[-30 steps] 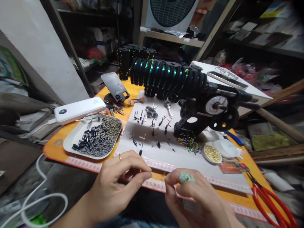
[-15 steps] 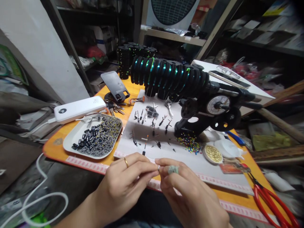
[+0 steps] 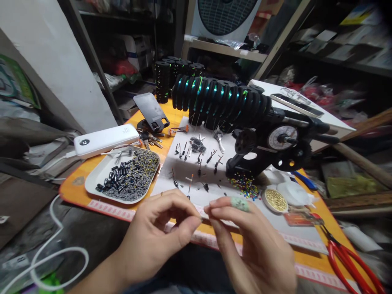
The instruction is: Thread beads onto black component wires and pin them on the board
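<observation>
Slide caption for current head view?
Left hand and right hand close together in front of a black geared stand, tray of small parts left, red-handled scissors right.

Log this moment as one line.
left hand: fingertips pinched, contents unclear; right hand: fingertips close to left's; ahead: white sheet; left of sheet: tray of small parts

To my left I have a pale wall (image 3: 45, 61), with a dark shelf unit (image 3: 93, 57) right beside it. Ahead I see a rounded grille (image 3: 228, 14) in a white housing above a beige ledge (image 3: 226, 52). On my right, crowded shelves (image 3: 343, 65) sink into shadow behind wooden bars (image 3: 361, 164). The floor (image 3: 101, 241) looks dark grey; light catches the orange worktop (image 3: 75, 192).
</observation>
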